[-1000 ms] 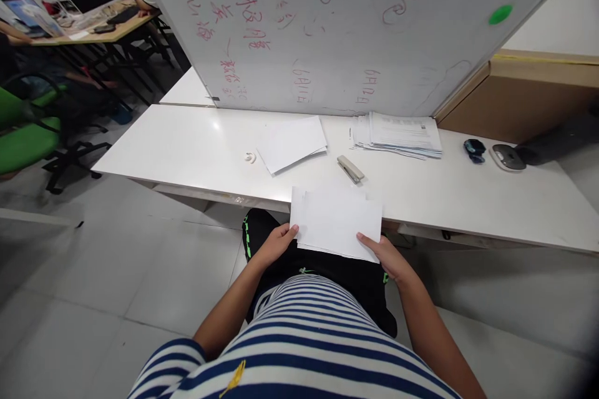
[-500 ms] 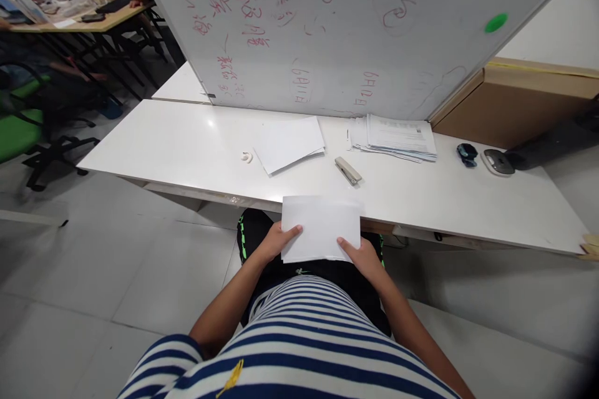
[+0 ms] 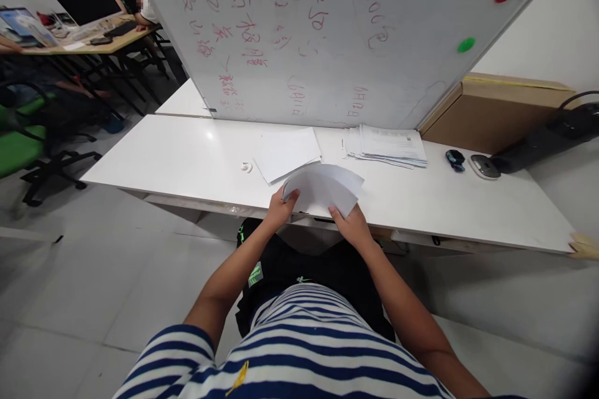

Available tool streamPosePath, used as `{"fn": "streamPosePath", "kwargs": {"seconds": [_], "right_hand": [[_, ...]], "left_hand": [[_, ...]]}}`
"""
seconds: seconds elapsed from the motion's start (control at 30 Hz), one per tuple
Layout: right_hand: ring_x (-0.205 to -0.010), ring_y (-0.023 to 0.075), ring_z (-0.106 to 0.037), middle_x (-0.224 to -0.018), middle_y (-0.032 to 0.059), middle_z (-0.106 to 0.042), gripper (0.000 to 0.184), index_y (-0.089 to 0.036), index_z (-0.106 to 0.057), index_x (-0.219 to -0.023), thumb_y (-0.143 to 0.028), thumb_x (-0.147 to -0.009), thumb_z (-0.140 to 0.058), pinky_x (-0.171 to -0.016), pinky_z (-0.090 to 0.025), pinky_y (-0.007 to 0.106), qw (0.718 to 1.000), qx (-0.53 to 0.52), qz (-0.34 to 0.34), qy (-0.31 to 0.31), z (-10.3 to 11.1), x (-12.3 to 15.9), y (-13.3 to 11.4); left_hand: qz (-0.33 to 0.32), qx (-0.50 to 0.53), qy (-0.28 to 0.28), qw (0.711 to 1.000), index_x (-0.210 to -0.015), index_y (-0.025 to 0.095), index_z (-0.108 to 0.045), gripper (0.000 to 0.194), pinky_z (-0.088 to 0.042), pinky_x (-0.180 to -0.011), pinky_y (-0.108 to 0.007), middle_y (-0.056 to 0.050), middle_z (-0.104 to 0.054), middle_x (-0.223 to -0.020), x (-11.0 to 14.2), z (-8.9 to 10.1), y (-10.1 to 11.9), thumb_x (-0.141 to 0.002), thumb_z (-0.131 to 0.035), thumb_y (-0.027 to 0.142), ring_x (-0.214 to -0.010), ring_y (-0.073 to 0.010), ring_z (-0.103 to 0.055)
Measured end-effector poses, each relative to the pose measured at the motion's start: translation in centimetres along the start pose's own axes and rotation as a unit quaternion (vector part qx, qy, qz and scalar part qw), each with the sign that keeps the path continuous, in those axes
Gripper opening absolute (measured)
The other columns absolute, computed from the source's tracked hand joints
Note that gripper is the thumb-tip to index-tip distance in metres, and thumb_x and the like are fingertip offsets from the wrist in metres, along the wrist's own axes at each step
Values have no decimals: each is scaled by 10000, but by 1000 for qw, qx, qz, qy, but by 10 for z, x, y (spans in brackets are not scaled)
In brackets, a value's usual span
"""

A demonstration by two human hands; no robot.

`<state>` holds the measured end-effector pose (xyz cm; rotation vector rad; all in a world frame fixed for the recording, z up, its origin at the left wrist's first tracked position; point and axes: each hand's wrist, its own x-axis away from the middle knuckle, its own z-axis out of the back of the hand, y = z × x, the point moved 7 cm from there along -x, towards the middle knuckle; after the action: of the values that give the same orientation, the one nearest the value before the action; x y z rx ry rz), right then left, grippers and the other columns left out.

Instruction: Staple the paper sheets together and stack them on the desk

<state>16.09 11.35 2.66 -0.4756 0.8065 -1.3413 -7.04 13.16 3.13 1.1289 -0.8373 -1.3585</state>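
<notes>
Some white paper [image 3: 322,188] is held up over the table's front edge, curved between my two hands. My left hand [image 3: 281,207] is closed on its left side, thumb on the near face. At the lower right corner, my right hand [image 3: 350,224] grips it with the thumb in front. Just behind lie loose white sheets [image 3: 287,153] on the table, partly covered by the held paper. A small white curled object [image 3: 246,167] rests to their left. The stapler seen earlier is hidden behind the held paper.
A whiteboard [image 3: 299,31] with red writing stands along the back of the white table [image 3: 187,162]. To the right are a stack of printed papers [image 3: 390,144], a cardboard box [image 3: 491,112], a dark watch-like object [image 3: 455,160] and a grey-topped device [image 3: 485,166]. Another person sits at the far left desk.
Both hands have lifted the paper forward, from above my lap to over the table edge. Flat before, the paper is now bent, and it covers the stapler. The camera view has shifted slightly.
</notes>
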Motion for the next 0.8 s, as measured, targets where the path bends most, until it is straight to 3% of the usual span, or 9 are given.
{"fn": "streamPosePath", "kwargs": {"seconds": [0.13,0.23,0.37,0.43,0.6,0.8], "right_hand": [[-1133,317,-582,-1134,167,-663,431,-158,-643,-1104,-505,-877,-523,-1004,-436,481,993,-13,23,113,21,-2,-9],[-1115,271,-602,-1162,127,-664,360,-190,-650,-1053,-488,-873,-560,-990,-457,422,984,-92,17,151,33,-4,-14],[-996,275,-649,-1068,131,-703,470,-150,-659,-1070,-532,-797,-652,-884,-504,399,971,-190,-111,95,19,-8,3],[-978,279,-653,-1056,134,-710,523,-139,-656,-1091,-551,-769,-674,-860,-510,393,964,-217,-139,64,12,-10,6],[-1008,271,-642,-1086,122,-702,544,-152,-619,-1198,-556,-835,-584,-903,-495,398,974,-189,-101,69,11,-13,0],[-1179,296,-588,-1225,127,-666,574,-165,-631,-1253,-586,-914,-438,-1018,-441,424,973,-204,-103,39,-7,-6,1]], "left_hand": [[-22,-36,24,999,-1036,172,-673,395,-499,-856,-354,-85,-717,-1005,-8,2,2,-909,-535,519,-978,-252,-649],[-21,-39,13,999,-1027,171,-672,402,-501,-835,-348,-76,-716,-986,-11,-1,2,-903,-534,527,-950,-245,-649],[5,-15,-26,1000,-1001,165,-676,393,-500,-841,-350,-64,-715,-964,-8,-15,-6,-898,-535,517,-938,-240,-646],[10,-9,-25,1000,-995,164,-677,400,-497,-844,-350,-62,-713,-958,-4,-19,-9,-906,-521,521,-932,-239,-645],[-17,-9,-20,1000,-1028,170,-681,424,-487,-837,-336,-59,-710,-951,-2,-24,-3,-926,-493,536,-927,-238,-636],[3,-36,-30,999,-1077,172,-682,465,-481,-791,-309,-69,-716,-958,1,-32,-4,-952,-441,551,-907,-236,-638]]}}
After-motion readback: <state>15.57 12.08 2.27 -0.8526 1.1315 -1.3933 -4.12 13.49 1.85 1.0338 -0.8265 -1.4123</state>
